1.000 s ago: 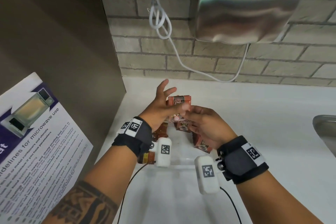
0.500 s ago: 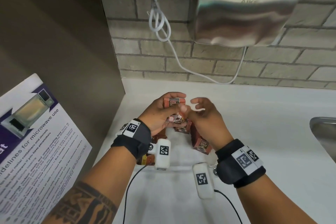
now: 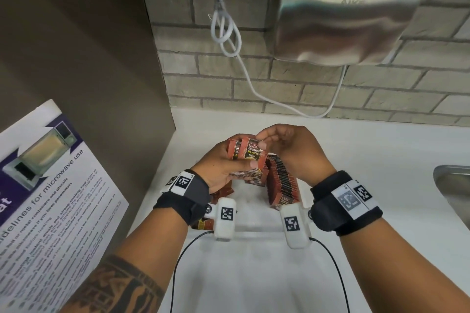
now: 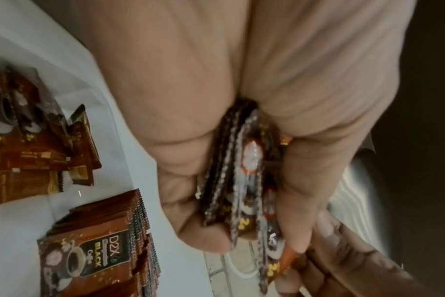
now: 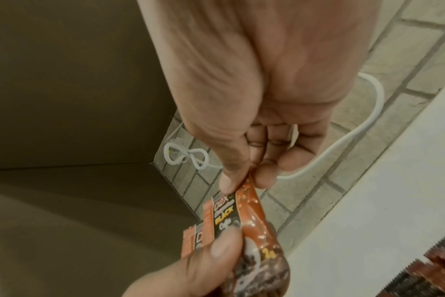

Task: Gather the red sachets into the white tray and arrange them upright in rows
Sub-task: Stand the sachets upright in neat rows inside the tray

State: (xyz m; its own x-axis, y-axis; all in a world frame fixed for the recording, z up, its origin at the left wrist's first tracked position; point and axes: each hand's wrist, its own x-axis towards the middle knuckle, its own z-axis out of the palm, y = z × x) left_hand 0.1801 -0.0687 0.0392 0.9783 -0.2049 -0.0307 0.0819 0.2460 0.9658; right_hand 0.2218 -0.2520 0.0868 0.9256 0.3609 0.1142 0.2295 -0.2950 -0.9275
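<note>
My left hand (image 3: 229, 162) grips a small stack of red coffee sachets (image 3: 248, 154) above the white tray (image 3: 254, 211); in the left wrist view the stack (image 4: 244, 180) shows edge-on between thumb and fingers. My right hand (image 3: 264, 140) pinches the top edge of the front sachet (image 5: 247, 203) between thumb and forefinger. A row of upright sachets (image 3: 282, 180) stands along the tray's right side, seen too in the left wrist view (image 4: 99, 247). Loose sachets (image 4: 38, 144) lie at the tray's left.
A brown cabinet wall (image 3: 89, 58) rises at the left with a microwave notice (image 3: 50, 198) on it. A steel hand dryer (image 3: 348, 12) and its white cord (image 3: 229, 33) hang on the brick wall. A steel sink rim (image 3: 452, 185) is at the right on the white counter (image 3: 368, 155).
My left hand went from open fingers to gripping the stack. My right hand rose to the stack's top and now pinches the front sachet's upper edge.
</note>
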